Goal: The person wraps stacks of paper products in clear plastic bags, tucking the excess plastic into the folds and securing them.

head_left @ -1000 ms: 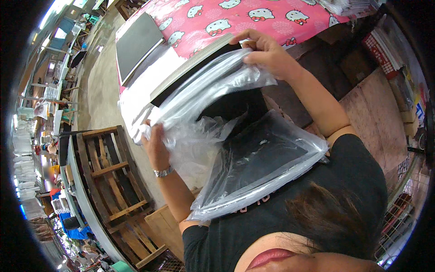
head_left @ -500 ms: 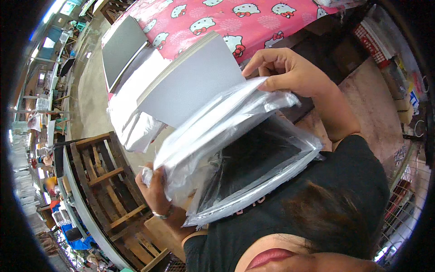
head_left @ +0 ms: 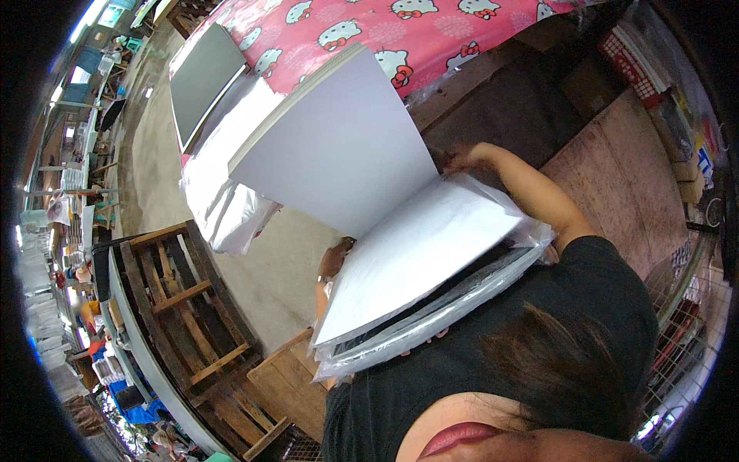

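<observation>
A thick stack of white sheets (head_left: 339, 138) stands tilted up, its layered edge to the upper left. Against its lower edge lies a smooth white panel in clear plastic (head_left: 423, 262), sloping down toward my black shirt. Below that panel are a dark layer and bunched clear plastic (head_left: 431, 331). My left hand (head_left: 333, 260) is at the left end of the line where stack and panel meet, its fingers mostly hidden. At the right end of that line is my right hand (head_left: 462, 159), its fingers in shadow and partly behind the sheets.
A pink patterned cloth (head_left: 339, 35) covers the table ahead. On its left part are a grey board (head_left: 208, 81) and a white plastic-wrapped bundle (head_left: 223, 204). A wooden pallet (head_left: 185, 308) leans at lower left. A red basket (head_left: 635, 73) stands at far right.
Both hands have left the raised plastic edge and moved to the ends of the stack's lower edge. The crumpled plastic has come down, and a flat white panel now covers the dark layer.
</observation>
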`<state>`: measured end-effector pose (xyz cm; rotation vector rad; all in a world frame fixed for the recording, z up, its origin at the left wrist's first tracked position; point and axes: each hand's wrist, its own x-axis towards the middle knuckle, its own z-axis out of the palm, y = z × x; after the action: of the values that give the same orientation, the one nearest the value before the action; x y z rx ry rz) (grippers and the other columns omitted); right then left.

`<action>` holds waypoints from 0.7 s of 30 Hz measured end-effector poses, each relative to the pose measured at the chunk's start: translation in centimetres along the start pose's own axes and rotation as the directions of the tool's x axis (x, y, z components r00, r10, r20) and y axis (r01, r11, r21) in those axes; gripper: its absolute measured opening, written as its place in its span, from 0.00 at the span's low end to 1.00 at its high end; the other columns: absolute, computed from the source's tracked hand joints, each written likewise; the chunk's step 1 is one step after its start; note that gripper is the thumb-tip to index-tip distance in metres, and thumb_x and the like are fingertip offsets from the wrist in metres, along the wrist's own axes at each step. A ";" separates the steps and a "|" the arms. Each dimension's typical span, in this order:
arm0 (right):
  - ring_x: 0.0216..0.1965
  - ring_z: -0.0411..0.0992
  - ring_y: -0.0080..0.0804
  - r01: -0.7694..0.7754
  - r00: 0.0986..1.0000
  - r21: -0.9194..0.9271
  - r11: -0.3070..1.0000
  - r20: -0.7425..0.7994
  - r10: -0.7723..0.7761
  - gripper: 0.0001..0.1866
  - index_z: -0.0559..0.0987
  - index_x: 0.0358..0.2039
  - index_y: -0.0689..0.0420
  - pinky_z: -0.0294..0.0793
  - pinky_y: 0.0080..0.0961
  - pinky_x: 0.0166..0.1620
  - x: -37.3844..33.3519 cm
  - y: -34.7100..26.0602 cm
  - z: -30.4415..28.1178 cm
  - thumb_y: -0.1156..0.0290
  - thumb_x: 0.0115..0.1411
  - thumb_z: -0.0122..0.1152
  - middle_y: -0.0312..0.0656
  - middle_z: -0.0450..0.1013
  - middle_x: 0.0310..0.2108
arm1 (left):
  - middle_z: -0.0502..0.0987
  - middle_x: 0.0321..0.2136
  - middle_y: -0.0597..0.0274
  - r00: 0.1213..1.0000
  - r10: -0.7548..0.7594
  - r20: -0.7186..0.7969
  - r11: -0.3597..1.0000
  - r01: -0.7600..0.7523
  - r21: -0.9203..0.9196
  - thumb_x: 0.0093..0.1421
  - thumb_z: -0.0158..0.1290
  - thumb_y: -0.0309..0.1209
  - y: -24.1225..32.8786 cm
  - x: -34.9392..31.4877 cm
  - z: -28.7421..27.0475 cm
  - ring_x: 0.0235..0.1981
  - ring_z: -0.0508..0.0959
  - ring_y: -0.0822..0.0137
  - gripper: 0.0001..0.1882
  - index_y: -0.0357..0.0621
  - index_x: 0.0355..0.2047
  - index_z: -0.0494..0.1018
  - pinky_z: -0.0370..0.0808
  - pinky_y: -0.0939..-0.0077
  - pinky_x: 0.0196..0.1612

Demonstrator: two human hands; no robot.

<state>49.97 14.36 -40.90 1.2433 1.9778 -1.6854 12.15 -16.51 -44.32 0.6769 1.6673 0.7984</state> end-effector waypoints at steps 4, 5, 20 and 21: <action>0.39 0.72 0.33 0.406 0.913 -0.067 0.911 0.072 -0.402 0.15 0.77 0.35 0.63 0.69 0.31 0.45 -10.3 -9.6 -2.7 0.62 0.59 0.57 0.42 0.75 0.35 | 0.73 0.32 0.70 0.922 0.117 -0.369 0.898 -0.257 -0.357 0.59 0.51 0.37 0.2 -4.0 -3.8 0.23 0.65 0.76 0.16 0.46 0.46 0.71 0.62 0.81 0.26; 0.38 0.72 0.34 0.486 0.812 0.193 0.853 0.262 -0.522 0.16 0.77 0.36 0.63 0.69 0.32 0.45 -11.2 -10.5 -2.3 0.61 0.59 0.56 0.44 0.75 0.35 | 0.72 0.33 0.69 0.817 0.085 -0.571 0.939 -0.257 -0.228 0.58 0.53 0.34 0.3 -6.6 -6.3 0.27 0.66 0.77 0.16 0.44 0.46 0.71 0.63 0.83 0.29; 0.42 0.73 0.31 0.891 0.443 0.144 0.431 -0.065 -0.894 0.28 0.69 0.54 0.56 0.71 0.29 0.47 -13.5 -25.4 3.7 0.67 0.52 0.65 0.46 0.75 0.38 | 0.71 0.44 0.48 0.660 0.693 -0.291 0.613 -0.751 -0.244 0.47 0.58 0.28 29.2 -13.6 9.9 0.48 0.72 0.56 0.20 0.32 0.41 0.72 0.70 0.63 0.51; 0.41 0.74 0.29 0.872 0.474 0.179 0.455 -0.075 -0.878 0.28 0.70 0.53 0.57 0.71 0.27 0.46 -13.8 -25.8 3.6 0.70 0.51 0.66 0.45 0.76 0.36 | 0.72 0.46 0.45 0.672 0.667 -0.323 0.610 -0.741 -0.282 0.47 0.59 0.29 29.6 -13.5 10.1 0.49 0.72 0.54 0.21 0.30 0.42 0.71 0.70 0.61 0.52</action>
<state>38.18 6.14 -15.18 0.0743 2.7238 -2.3245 25.89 -7.38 -14.49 1.0143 1.2960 1.7775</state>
